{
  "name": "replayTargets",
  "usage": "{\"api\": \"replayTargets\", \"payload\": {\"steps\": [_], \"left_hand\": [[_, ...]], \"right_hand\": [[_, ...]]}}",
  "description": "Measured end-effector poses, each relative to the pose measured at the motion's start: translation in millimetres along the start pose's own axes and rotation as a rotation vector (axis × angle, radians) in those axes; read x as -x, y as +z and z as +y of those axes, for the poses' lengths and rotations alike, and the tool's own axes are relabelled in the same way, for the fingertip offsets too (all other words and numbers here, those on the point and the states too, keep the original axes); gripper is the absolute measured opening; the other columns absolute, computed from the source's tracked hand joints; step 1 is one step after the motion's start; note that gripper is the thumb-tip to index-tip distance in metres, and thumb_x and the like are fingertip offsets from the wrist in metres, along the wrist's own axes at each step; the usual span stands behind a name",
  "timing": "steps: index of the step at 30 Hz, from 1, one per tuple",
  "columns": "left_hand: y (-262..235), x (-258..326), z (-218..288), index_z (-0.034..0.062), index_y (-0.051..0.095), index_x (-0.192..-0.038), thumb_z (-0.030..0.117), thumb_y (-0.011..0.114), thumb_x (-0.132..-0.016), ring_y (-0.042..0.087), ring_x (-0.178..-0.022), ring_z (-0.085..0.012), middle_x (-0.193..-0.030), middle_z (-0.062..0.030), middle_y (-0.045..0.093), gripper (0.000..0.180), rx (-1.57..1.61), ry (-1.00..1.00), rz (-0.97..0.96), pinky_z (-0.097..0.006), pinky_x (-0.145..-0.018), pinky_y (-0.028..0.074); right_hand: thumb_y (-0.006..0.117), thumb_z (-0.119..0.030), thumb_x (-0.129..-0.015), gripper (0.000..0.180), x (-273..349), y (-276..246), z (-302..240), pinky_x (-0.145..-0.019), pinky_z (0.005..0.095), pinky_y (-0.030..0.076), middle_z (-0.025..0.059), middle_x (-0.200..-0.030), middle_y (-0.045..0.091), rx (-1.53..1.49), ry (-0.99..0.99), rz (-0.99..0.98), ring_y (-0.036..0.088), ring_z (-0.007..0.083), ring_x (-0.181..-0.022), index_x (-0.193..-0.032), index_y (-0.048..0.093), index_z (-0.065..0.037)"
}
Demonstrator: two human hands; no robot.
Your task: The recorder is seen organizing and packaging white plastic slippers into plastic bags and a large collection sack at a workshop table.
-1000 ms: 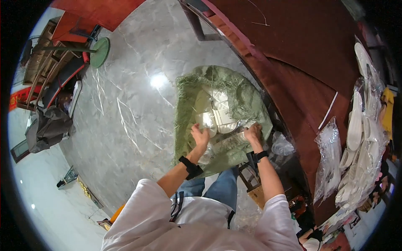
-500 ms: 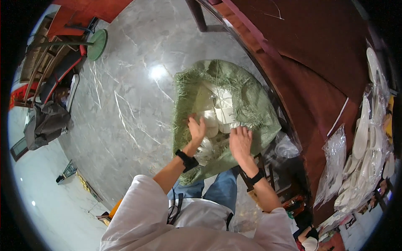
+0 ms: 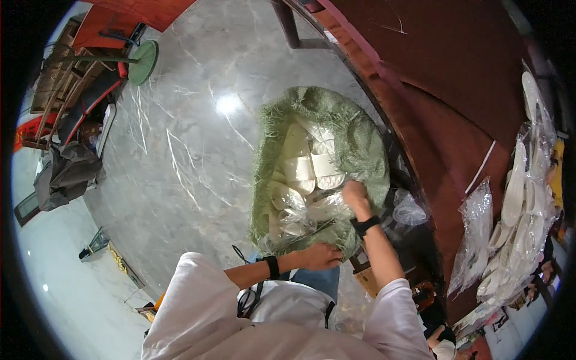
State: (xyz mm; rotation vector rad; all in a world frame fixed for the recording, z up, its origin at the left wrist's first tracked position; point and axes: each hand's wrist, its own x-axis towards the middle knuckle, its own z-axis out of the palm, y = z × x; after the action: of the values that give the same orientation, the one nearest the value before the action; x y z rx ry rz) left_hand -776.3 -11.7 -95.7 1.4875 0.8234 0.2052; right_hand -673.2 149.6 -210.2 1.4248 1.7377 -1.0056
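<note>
Left hand (image 3: pixel 321 257) grips the soft green sack's (image 3: pixel 366 144) near rim; right hand (image 3: pixel 355 195), fingers closed, pinches slippery, light plastic-wrapped slippers (image 3: pixel 312 162).

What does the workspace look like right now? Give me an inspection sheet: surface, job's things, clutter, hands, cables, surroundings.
Surface: grey marble floor, glossy, with a light glare spot.
Job's things: green woven sack standing open on the floor, filled with white slippers, some in clear plastic bags.
Clutter: loose clear bag beside the sack.
Hands: left hand on the sack's near rim; right hand inside the sack mouth on the plastic-wrapped slippers. Both wrists wear black bands.
Cables: thin dark cord hanging at the person's chest.
Surroundings: dark red table at right carrying bagged white slippers; chairs and a dark garment at left.
</note>
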Motion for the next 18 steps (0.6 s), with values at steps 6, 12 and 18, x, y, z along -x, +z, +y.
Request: {"api": "replayTargets", "payload": {"steps": [6, 12, 18], "left_hand": [[-61, -15, -19, 0.0011, 0.056, -0.102, 0.015, 0.049, -0.085, 0.058, -0.085, -0.0265, -0.091, -0.0145, 0.058, 0.023, 0.228, -0.235, 0.767, -0.037, -0.077, 0.046], [-135, -20, -125, -0.0018, 0.055, -0.102, 0.023, 0.052, -0.083, 0.055, -0.089, -0.0264, -0.096, -0.0164, 0.059, 0.031, 0.39, -0.717, 1.22, -0.036, -0.078, 0.042], [-132, 44, -176, 0.0013, 0.033, -0.132, 0.054, 0.054, -0.081, 0.041, -0.117, -0.0215, -0.129, -0.0105, 0.042, 0.076, 0.76, -0.506, 1.021, -0.029, -0.099, 0.03]], "right_hand": [[0.049, -0.023, -0.088, 0.04, -7, -18, 97, -0.065, 0.0313, 0.052, 0.0168, -0.1, 0.06, -0.802, 0.527, 0.073, 0.063, 0.0207, -0.082, -0.114, 0.05, 0.007], [0.052, -0.014, -0.083, 0.057, -50, 21, 31, -0.091, 0.0402, 0.04, 0.019, -0.129, 0.04, -0.643, 0.177, 0.425, 0.042, 0.0299, -0.118, -0.135, 0.029, -0.005], [0.05, -0.018, -0.084, 0.058, -40, 46, 73, -0.094, 0.0397, 0.037, 0.0191, -0.132, 0.036, -0.735, 0.136, 0.262, 0.038, 0.0305, -0.12, -0.135, 0.027, -0.004]]}}
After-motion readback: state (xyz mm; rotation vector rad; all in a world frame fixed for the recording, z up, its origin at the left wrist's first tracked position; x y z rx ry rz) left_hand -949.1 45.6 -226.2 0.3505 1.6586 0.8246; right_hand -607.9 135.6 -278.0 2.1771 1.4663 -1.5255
